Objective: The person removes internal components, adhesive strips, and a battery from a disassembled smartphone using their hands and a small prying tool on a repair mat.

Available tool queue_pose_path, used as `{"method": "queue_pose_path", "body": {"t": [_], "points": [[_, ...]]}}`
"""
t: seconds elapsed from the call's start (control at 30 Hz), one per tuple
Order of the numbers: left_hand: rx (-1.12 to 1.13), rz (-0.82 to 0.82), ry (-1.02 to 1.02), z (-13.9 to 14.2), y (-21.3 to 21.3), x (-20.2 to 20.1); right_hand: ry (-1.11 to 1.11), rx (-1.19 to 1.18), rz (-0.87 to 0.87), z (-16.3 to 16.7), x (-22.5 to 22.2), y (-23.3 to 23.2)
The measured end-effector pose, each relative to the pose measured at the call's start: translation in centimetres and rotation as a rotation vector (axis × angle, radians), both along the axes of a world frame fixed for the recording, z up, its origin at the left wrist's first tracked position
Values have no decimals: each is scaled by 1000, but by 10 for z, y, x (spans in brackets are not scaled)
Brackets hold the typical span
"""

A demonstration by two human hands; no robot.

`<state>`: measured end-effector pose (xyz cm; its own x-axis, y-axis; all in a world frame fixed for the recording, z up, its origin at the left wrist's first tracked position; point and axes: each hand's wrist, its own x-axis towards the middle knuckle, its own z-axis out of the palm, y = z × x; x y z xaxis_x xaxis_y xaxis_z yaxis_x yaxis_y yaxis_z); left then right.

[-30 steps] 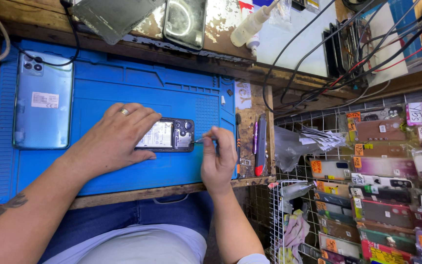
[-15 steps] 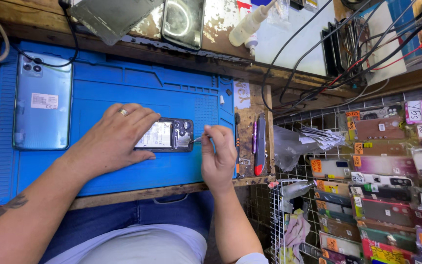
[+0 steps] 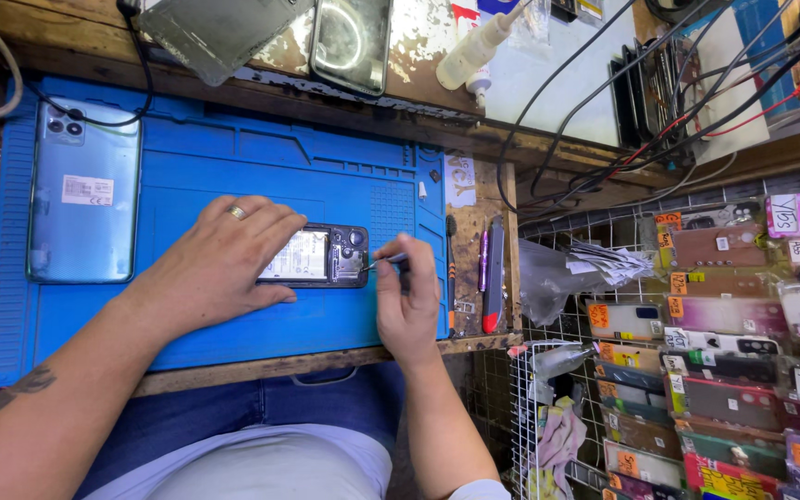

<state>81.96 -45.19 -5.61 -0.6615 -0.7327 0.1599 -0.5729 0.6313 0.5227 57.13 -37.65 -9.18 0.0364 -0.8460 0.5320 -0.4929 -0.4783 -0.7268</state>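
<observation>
Right hand [image 3: 407, 301] pinches a thin tweezer-like tool [image 3: 383, 263], tip at the camera end of the opened phone [image 3: 315, 256]. Left hand [image 3: 224, 262] lies flat, pinning the phone's left half to the blue repair mat [image 3: 187, 167] on the bench. Phone looks light and rigid, its exposed internals fragile: hold by the frame edges. Light-blue phone back [image 3: 85, 190] lies well apart, left

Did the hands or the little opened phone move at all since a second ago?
Hardly anything changed. The left hand still presses the opened phone flat on the blue mat, and the right hand keeps its thin tool at the phone's right end; nothing was picked up or let go. The light blue phone on the left and the tools beside the mat lie as before.
</observation>
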Motion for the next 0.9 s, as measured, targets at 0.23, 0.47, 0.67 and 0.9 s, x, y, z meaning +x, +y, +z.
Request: {"method": "queue_pose_path", "body": {"t": [0.23,0.47,0.67,0.9], "points": [[-16,-5,25,-4,-2,3,-142,-33,25,-1,2,-10],[-16,-5,21,-1,-5,4,-36,-27,11,9,1,-47],[-20,-3,24,-2,-12,7,-45,-2,20,1,6,-60],[-7,-10,20,-5,-21,3,-40,-10,38,-9,0,-71]]}}
